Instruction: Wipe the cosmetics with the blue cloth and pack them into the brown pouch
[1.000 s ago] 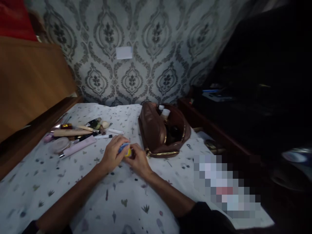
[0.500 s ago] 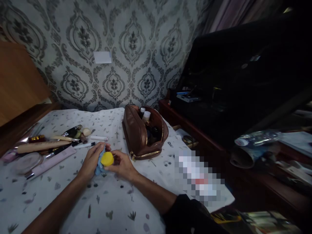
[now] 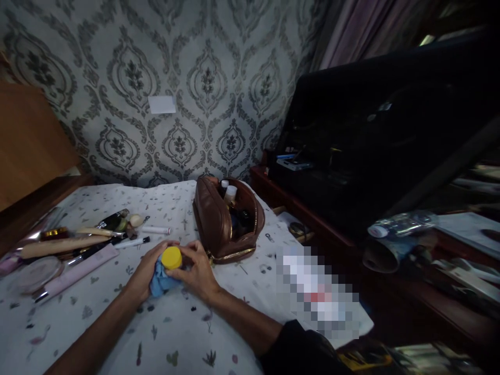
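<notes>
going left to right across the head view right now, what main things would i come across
slim lilac tube with a silver end → left hand → small round yellow object → right hand → open brown leather-look zip bag → clear plastic bottle

Cosmetics (image 3: 80, 273) left, bag (image 3: 211, 219) right, lid (image 3: 172, 258) between them, bottles (image 3: 230, 194) inside bag

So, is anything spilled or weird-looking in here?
Nothing spilled or broken that I can see. One oddity: a blocky, pixelated patch right of the brown bag hides whatever is underneath. The bag gapes unzipped, and the makeup things lie in a jumble to the left, but neither seems wrong.
</notes>
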Available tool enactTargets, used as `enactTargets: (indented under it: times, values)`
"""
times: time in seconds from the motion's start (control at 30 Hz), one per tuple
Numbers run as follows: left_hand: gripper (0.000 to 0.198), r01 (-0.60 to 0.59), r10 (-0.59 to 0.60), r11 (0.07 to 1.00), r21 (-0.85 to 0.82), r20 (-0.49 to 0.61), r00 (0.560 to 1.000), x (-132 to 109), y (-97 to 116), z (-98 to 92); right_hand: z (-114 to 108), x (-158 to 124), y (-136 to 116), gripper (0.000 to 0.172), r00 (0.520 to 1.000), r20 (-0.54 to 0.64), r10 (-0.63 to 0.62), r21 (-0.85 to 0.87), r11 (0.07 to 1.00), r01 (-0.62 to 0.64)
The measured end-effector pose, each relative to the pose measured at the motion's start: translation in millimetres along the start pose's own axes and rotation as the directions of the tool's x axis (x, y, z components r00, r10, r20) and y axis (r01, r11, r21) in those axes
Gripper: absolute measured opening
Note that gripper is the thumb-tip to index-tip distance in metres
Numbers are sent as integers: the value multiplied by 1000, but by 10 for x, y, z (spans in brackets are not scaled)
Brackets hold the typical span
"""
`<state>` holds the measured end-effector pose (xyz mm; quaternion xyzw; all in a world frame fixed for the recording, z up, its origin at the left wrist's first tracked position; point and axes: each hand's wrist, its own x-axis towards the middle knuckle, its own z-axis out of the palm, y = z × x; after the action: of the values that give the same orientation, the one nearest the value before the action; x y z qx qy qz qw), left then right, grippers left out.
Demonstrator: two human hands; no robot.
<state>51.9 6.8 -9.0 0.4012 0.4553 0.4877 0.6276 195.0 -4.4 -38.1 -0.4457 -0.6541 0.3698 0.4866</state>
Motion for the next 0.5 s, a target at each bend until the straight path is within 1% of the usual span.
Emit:
enactTargets:
  times: [0.1,0.23,0.37,0.43,0.5]
  values:
    - [45,-38,38,999,32,-4,999,-2,8,-2,7,-2,7,55,1000,13,-27,-44,999,28]
    - [46,-118,127,988,102,-81,989,4,-41,-16,17,2,51,59,994,8,-107,-50,993,107]
    - [41,-137,155,984,117,-162,974,8,-110,-41,13,-7,77,48,990,55,-134,-2,991,134]
    - [40,-147,163,984,103,-169,972,10,-115,-56,13,-12,78,45,987,85,-138,37,990,135]
    - [39,-161,174,982,99,-144,974,18,-102,-74,16,-9,84,45,986,108,-127,87,989,118]
